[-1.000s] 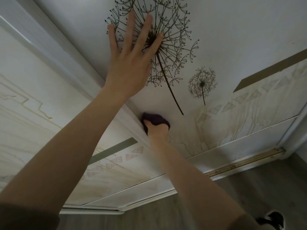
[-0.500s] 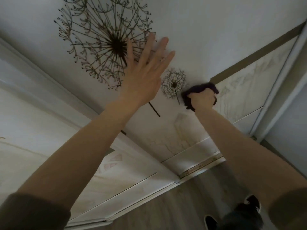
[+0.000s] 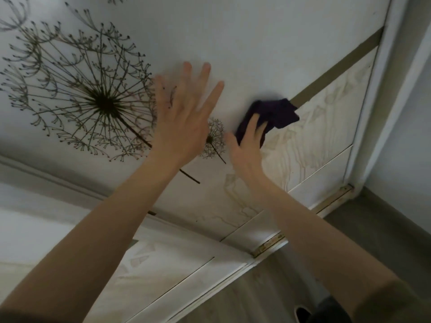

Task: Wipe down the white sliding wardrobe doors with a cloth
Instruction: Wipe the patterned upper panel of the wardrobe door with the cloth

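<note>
The white sliding wardrobe door [image 3: 268,43] fills the view, printed with a large dark dandelion [image 3: 102,103] and a small one [image 3: 213,138]. My left hand [image 3: 184,120] lies flat against the door with its fingers spread, just right of the big dandelion's head. My right hand [image 3: 247,145] presses a dark purple cloth [image 3: 275,115] onto the door, to the right of the small dandelion, near the brown band [image 3: 338,73]. The cloth bunches out past my fingertips.
A second door panel [image 3: 35,229] overlaps at the lower left. The bottom track [image 3: 268,247] runs along a grey wood-look floor [image 3: 245,299]. A white frame post [image 3: 382,113] and a grey wall [image 3: 415,136] stand at the right. My dark shoe [image 3: 303,314] shows below.
My right hand has carried the cloth from the door's left edge across to the right, past the small dandelion. My left hand has shifted right along the door, staying flat.
</note>
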